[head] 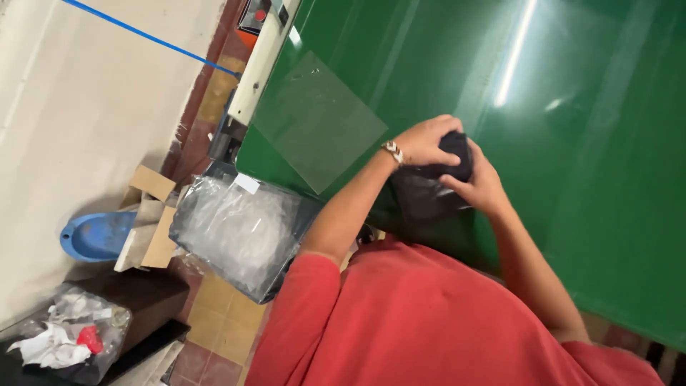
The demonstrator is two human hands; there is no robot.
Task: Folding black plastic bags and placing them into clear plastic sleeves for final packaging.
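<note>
The green bench [586,214] filled most of the view, its glossy top catching a long streak of light. The person in a red shirt [429,322] leaned over its near edge, both arms reaching forward onto it. To the left, at the bench's edge, lay a heap of clear plastic bags [239,229], resting on a dark holder above the tiled floor [221,314]. A single clear plastic sheet [318,121] lay flat on the bench, just left of the hands and apart from them. Further left, on the floor, stood a blue basin [96,236] with pieces of cardboard [153,221] beside it, and a bin of crumpled waste [68,339] sat at the lower left corner.

The dark cloth bundle [446,168] lay on the bench right in front of the person, between both hands. The left hand [425,139], with a beaded bracelet [392,151] at the wrist, pressed down over the bundle's top, its fingers [446,125] curled onto the cloth. The right hand [479,187] gripped the bundle from the right side, fingers wrapped against it. Below the hands, the bundle's lower part looked glossy, as if wrapped in dark plastic; this could not be told for certain.
</note>
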